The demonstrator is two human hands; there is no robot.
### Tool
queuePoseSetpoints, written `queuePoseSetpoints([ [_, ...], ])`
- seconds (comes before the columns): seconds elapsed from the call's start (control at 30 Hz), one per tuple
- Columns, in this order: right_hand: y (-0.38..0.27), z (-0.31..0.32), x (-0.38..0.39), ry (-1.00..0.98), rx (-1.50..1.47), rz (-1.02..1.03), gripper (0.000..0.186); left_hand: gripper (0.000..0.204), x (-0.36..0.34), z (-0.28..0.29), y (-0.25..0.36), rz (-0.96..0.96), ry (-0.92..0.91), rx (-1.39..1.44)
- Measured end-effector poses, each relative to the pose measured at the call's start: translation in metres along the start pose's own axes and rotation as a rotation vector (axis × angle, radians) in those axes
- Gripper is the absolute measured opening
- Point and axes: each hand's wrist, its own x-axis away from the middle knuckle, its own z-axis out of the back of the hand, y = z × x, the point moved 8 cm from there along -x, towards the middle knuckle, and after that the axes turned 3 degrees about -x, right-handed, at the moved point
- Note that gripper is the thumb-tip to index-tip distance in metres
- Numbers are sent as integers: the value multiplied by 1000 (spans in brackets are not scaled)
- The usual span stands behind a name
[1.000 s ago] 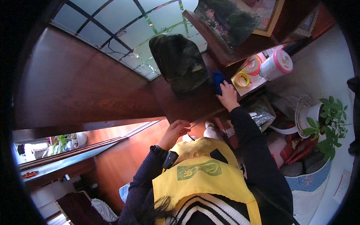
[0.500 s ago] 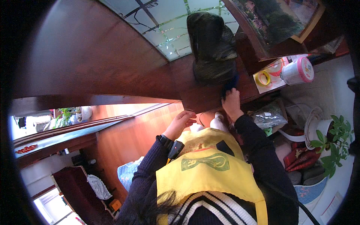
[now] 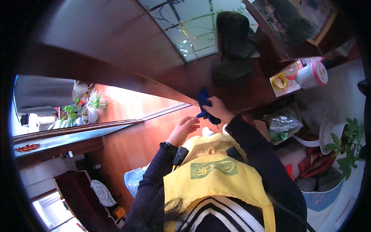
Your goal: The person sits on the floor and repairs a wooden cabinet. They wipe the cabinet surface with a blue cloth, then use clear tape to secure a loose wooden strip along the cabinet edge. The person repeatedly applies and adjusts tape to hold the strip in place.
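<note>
A crumpled blue cloth (image 3: 203,101) hangs by the edge of a dark wooden surface, and my right hand (image 3: 219,109) is closed around it. Just left of and below the cloth is my left hand (image 3: 183,128), its fingers curled and thumb drawn in near a corner of the cloth. Whether something thin sits between those fingertips is too small to tell. Beyond both hands, a dark, rough sculpture-like piece (image 3: 234,50) stands on the dark wooden top (image 3: 197,77). A yellow apron (image 3: 216,174) covers my front.
A frosted glass pane (image 3: 193,31) and a framed picture (image 3: 286,27) lie farther off. On the right are a yellow tape roll (image 3: 278,81), a white tub (image 3: 311,74) with a pink rim, a box holding a plastic bag (image 3: 284,123), and a potted plant (image 3: 348,143).
My right hand has come left and nearer to me, bringing the blue cloth off the wooden top toward my left hand. The view has shifted, showing more plants at the left.
</note>
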Motion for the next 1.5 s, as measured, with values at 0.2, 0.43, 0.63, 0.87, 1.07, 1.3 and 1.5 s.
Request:
queuePoseSetpoints([
  [0.2,-22,65,21,246,306,111,52,26,7,17,-8,-10,20,75],
  [0.43,-10,-27,7,71,874,280,51,28,13,28,-13,-9,27,46],
  [0.63,-14,-23,-66,191,776,365,44,27,21,56,-21,-9,77,37],
  [0.87,-14,-19,-163,149,544,248,46,28,39,85,-33,39,150,25],
  [1.07,-9,-22,-160,160,492,259,42,28,45,95,-34,96,158,-22],
  [1.3,-2,-12,-116,197,30,97,32,29,25,82,-33,125,76,-72],
  [1.5,-137,45,-143,492,-421,330,29,33,20,66,-17,105,30,-164],
])
